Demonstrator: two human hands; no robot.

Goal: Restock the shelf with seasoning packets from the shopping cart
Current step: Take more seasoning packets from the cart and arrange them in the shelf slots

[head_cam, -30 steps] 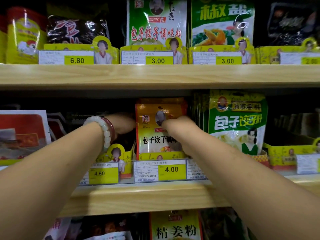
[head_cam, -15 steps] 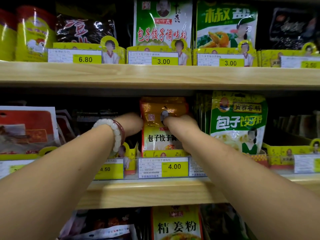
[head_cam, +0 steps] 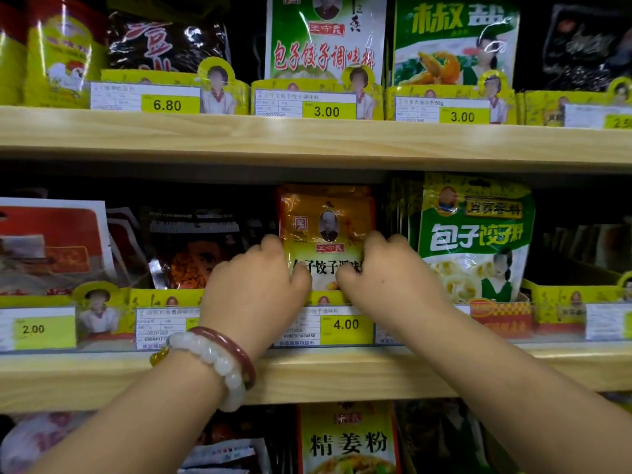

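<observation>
Holding the orange packet [head_cam: 326, 230] from both sides, my left hand [head_cam: 254, 289] and right hand [head_cam: 390, 278] pinch it. It stands on the middle shelf [head_cam: 342, 374], above the 4.00 tag [head_cam: 345, 325]. I think it is almost set. I cannot see the cart.

One head-worn view faces the middle shelf [head_cam: 342, 374] straight on, close, level with both hands gripping the orange packet [head_cam: 326, 217].

Orange-yellow seasoning packet [head_cam: 326, 230] upright, middle shelf [head_cam: 328, 374], seemingly stacked.
</observation>
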